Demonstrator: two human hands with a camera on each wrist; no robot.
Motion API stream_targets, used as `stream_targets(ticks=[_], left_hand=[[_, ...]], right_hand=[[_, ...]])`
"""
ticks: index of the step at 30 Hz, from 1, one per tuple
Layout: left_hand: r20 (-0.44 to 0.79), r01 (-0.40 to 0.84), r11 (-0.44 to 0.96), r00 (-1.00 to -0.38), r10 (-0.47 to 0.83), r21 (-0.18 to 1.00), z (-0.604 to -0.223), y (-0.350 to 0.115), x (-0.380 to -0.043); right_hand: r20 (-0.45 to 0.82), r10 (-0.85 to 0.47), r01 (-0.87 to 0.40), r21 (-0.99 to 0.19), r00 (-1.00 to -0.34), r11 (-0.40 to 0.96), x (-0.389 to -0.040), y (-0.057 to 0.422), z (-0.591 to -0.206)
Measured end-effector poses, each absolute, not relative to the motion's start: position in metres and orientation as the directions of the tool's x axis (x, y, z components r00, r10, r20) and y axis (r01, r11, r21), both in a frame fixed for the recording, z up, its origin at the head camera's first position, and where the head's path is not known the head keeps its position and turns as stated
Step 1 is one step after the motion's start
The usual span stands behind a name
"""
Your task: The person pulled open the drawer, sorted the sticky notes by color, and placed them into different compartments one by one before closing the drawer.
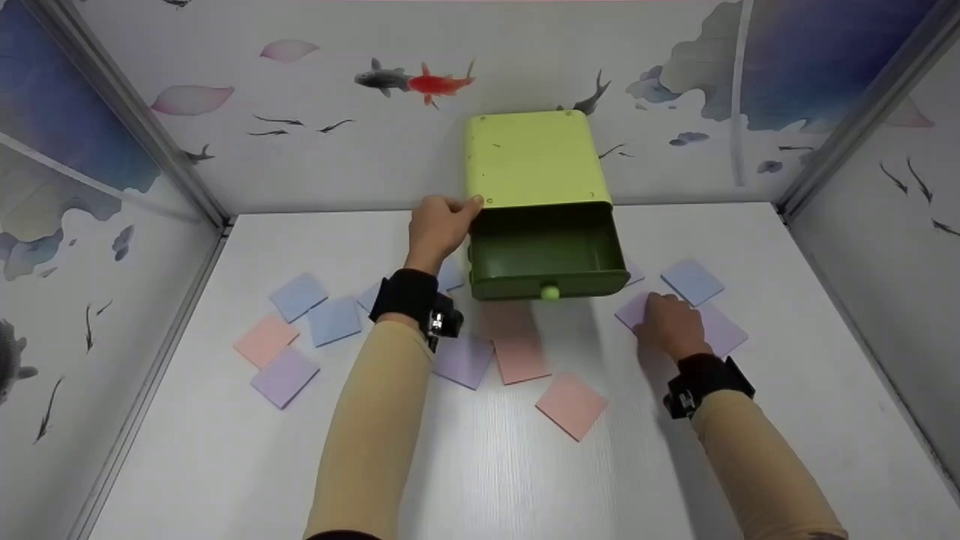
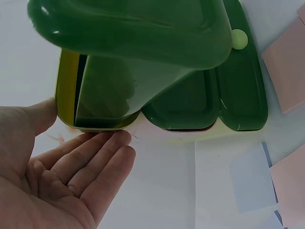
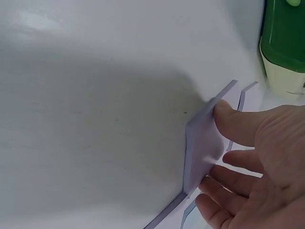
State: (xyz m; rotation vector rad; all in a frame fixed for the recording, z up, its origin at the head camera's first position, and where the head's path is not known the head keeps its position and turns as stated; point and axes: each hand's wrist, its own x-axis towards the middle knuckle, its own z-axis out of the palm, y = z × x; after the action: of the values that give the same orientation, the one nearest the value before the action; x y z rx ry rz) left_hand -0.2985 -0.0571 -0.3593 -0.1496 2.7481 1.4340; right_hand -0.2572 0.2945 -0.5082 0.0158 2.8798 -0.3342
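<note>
Left hand (image 1: 441,229) grips the box (image 1: 536,159); right of it, right hand (image 1: 673,326) pinches a card (image 3: 204,148), unclear from the head view. Left wrist view, unlike head, shows lower drawers (image 2: 243,90).

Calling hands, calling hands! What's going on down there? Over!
Left hand touching cabinet. Right hand gripping purple square. Top drawer open, jutting out between hands. Blue square close by right hand.

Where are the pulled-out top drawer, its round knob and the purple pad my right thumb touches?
Dark-green top drawer (image 1: 545,253): head view, inside floor.
Light-green knob (image 1: 550,292): head view, rounded front.
Purple square pad (image 3: 203,147): right wrist view, flat face.
</note>
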Motion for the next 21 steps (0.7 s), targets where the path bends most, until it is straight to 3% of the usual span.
stream_targets(ticks=[21], left_hand=[[-0.065, -0.095, 0.569, -0.995, -0.073, 0.817, -0.3585, -0.0566, -0.2973]], right_hand=[[-0.284, 0.056, 0.145, -0.302, -0.957, 0.942, -0.2544, 0.2955, -0.5018]])
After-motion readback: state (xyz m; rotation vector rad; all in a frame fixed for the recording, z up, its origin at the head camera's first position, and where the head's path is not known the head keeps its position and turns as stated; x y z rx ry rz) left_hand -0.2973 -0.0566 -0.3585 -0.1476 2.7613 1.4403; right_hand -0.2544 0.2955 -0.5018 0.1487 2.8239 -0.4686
